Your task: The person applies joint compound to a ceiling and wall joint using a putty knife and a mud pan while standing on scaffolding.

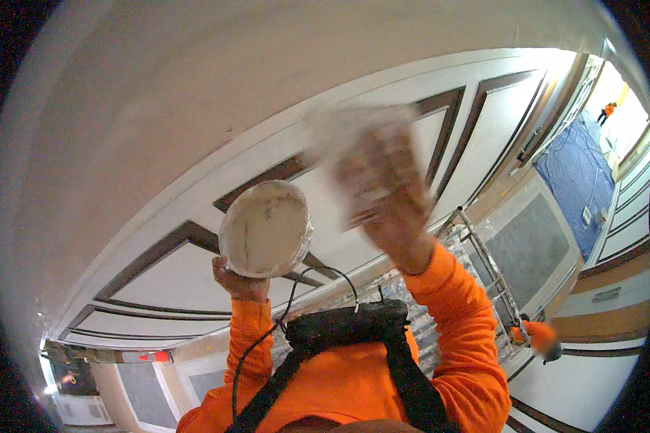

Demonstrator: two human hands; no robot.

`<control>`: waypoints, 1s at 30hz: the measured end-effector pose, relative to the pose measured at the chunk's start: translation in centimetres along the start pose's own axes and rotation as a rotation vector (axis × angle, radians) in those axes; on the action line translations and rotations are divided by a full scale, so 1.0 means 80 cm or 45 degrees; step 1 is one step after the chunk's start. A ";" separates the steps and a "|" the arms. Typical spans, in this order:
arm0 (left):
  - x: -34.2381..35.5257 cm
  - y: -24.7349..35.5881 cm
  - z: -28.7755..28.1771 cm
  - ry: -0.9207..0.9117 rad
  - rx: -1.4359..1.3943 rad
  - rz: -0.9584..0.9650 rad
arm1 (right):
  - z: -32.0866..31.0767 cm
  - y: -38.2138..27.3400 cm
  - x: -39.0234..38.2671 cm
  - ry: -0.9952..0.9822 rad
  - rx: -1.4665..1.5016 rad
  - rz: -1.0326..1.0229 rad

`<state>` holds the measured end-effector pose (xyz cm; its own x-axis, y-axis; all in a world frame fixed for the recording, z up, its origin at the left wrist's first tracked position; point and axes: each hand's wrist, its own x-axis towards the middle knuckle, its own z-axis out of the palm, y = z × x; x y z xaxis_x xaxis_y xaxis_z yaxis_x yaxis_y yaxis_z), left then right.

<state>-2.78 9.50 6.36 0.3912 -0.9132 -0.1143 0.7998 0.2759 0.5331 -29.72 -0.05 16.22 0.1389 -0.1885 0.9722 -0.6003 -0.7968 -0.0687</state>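
Observation:
My left hand (242, 280) holds a round bowl (305, 244) from below, its outside smeared with white. Smooth pale paste (263, 225), like plaster or filler, lies in it, marked by a darker streak. Raised to the right of the bowl, my right hand (383, 173) is blurred by motion. Its fingers look closed on a flat, pale blade-like tool (365, 121), too smeared to name exactly. The tool is near the beige upper surface (195, 94); whether they touch cannot be told.
A white panelled wall (325, 206) with dark trim runs below the beige surface. Metal scaffold rails (487, 260) stand right of me, above a paint-spattered platform (430, 317). A person in orange (538, 335) is at lower right, another (608, 112) far off beyond blue sheeting (574, 169).

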 end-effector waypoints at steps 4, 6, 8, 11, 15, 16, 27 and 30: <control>0.001 0.008 -0.031 0.037 0.030 0.028 | -0.058 0.051 0.078 0.369 -0.160 0.680; 0.002 0.006 -0.019 0.084 0.006 0.025 | -0.059 0.031 0.095 0.250 -0.071 0.853; -0.008 0.002 0.009 0.054 -0.030 -0.031 | -0.044 -0.017 0.094 0.133 -0.008 0.780; 0.005 -0.006 0.007 -0.074 -0.101 -0.046 | -0.006 -0.095 0.067 -0.216 0.000 0.436; 0.011 -0.017 0.020 -0.227 -0.046 -0.079 | -0.011 -0.076 0.054 -0.020 0.298 0.084; 0.006 -0.014 0.024 -0.187 -0.011 -0.063 | -0.006 -0.039 0.053 0.170 0.121 -0.032; 0.006 -0.019 0.003 0.048 0.059 0.013 | -0.068 0.135 0.044 0.472 -0.108 0.568; 0.001 -0.024 0.019 0.166 0.136 0.120 | -0.072 0.070 0.095 0.286 -0.347 0.583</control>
<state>-4.96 8.47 6.61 0.5236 -0.8362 -0.1634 0.7065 0.3190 0.6317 -36.61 -2.64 24.55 -0.3358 -0.3289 0.8826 -0.7450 -0.4806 -0.4626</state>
